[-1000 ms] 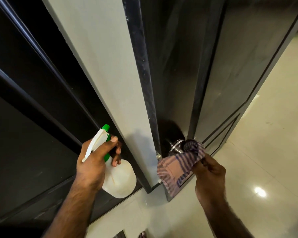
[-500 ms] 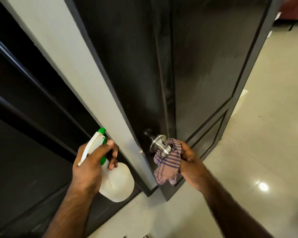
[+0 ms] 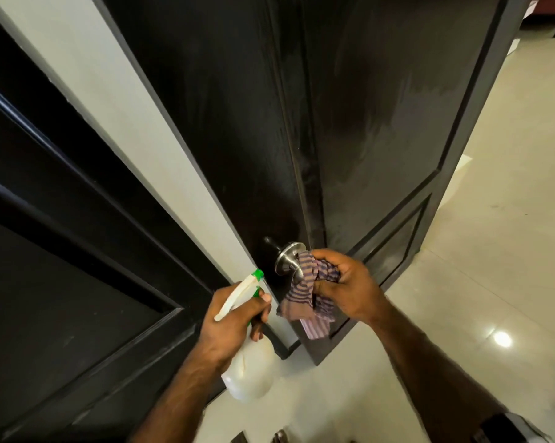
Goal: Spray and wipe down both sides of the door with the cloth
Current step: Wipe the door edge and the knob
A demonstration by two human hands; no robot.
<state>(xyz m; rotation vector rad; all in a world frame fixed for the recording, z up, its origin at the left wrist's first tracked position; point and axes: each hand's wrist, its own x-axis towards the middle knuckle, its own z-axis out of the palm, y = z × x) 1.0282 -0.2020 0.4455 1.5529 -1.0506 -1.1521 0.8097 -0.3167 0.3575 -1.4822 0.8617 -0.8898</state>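
Right hand (image 3: 346, 284): fingers curled tight around a bunched cloth (image 3: 308, 294), which it presses against the door knob (image 3: 289, 259). Left hand (image 3: 234, 318): wrapped around the neck of a spray bottle (image 3: 250, 369), forefinger laid along the trigger head; bottle held upright, just beside the cloth, not touching it.

Cloth: thin woven fabric, pink-brown ground with purple-blue stripes, crumpled, loose end hanging below the fist. Covers the near part of the knob.

Bottle: white translucent plastic, rounded body; white sprayer with green nozzle tip and green collar. No label or writing legible on it.

Knob: brushed silver metal with a round rosette, fixed near the free edge of the door (image 3: 349, 123).

Door: very dark brown to black, wood grain visible, raised mouldings framing recessed panels. Right-hand panel shows a dull, streaky sheen; whether it is wet, cannot tell. Door stands ajar, its edge against a pale grey-white wall strip (image 3: 135, 129).

Left of the strip: another dark panelled surface (image 3: 61, 282) with stepped mouldings, matte.

Floor (image 3: 509, 251): glossy cream tiles, one bright lamp reflection (image 3: 502, 339) at right.
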